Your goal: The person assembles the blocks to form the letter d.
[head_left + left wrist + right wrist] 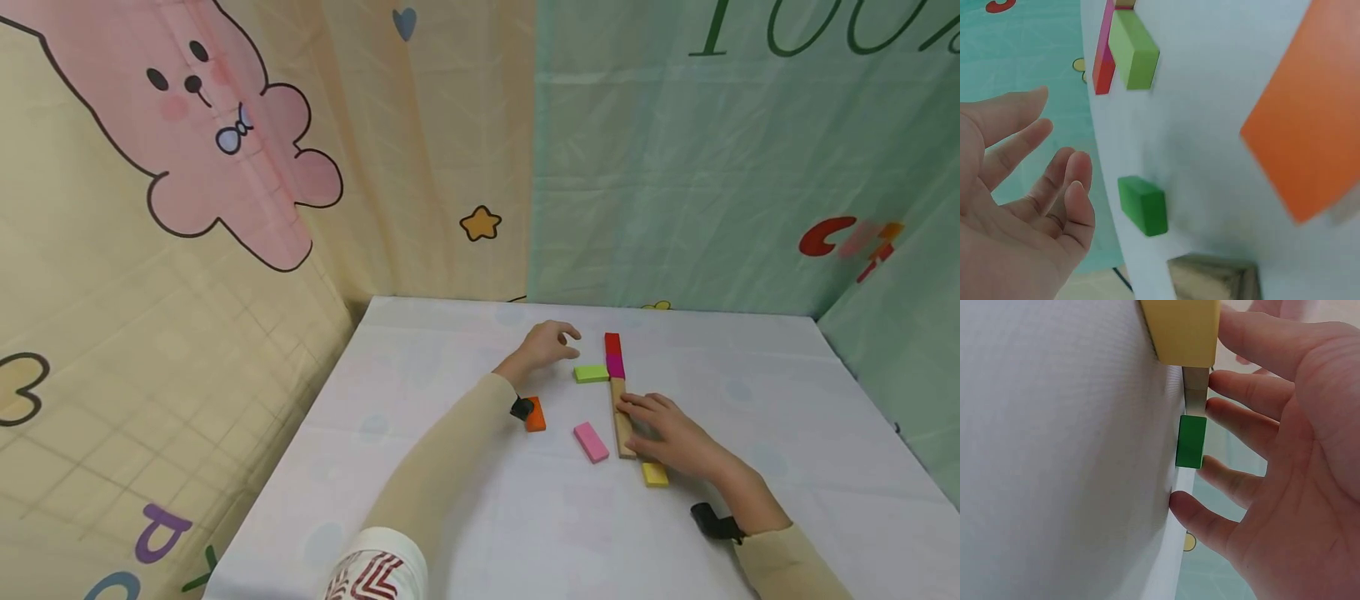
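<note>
My left hand (pixel 547 343) hovers over the far part of the table, its fingers loosely bent and holding nothing. A lime block (pixel 591 374) lies just right of it, meeting a row made of a red block (pixel 612 342), a magenta block (pixel 615 366) and plain wooden blocks (pixel 621 421). My right hand (pixel 675 437) has its fingertips at the right side of the wooden part, with its fingers extended. By its thumb is a yellow block (pixel 1185 331). A green block (pixel 1191 442) shows near the fingers in the right wrist view; the head view hides it.
On the white table (pixel 720 367) a pink block (pixel 591 442) lies left of the row, and an orange block (pixel 536 414) sits by the left wrist. The left wrist view shows a green block (pixel 1141 206) and a brownish block (pixel 1210 275). Printed curtains (pixel 450 150) stand behind.
</note>
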The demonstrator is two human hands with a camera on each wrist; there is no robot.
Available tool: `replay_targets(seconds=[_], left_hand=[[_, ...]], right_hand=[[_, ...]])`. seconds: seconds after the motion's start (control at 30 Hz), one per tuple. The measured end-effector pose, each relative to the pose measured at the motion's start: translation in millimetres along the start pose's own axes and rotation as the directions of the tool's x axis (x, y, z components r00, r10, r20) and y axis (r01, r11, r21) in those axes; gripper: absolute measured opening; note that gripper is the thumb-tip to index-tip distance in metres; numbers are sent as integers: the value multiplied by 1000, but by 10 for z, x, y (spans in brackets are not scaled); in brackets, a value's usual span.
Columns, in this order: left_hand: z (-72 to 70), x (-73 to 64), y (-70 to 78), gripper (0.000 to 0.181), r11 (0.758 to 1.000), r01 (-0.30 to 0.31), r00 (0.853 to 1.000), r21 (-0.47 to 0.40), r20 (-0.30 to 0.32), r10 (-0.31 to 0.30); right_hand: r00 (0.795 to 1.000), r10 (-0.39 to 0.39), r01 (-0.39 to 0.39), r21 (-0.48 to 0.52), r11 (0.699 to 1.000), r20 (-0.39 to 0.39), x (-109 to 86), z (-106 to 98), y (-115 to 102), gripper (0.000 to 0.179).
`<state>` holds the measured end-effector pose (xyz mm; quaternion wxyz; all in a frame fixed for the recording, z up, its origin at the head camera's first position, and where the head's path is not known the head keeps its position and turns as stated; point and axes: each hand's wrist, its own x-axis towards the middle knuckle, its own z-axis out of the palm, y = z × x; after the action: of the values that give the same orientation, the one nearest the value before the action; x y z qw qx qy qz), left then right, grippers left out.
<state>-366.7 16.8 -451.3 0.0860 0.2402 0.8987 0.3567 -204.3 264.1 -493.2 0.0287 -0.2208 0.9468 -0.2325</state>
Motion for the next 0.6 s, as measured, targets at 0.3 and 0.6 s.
replay_targets(seconds=[0.3,0.6], left_hand=[[-277,49,-98,39,999,5,999,50,32,-7],[-304,57,-361,39,996,93,996,10,-3,-93]], right_hand=[[1000,-7,7,-4,1000,-19,-13,-4,-22,69],[1000,-10,10,12,1000,-18,-30,17,-19,69]])
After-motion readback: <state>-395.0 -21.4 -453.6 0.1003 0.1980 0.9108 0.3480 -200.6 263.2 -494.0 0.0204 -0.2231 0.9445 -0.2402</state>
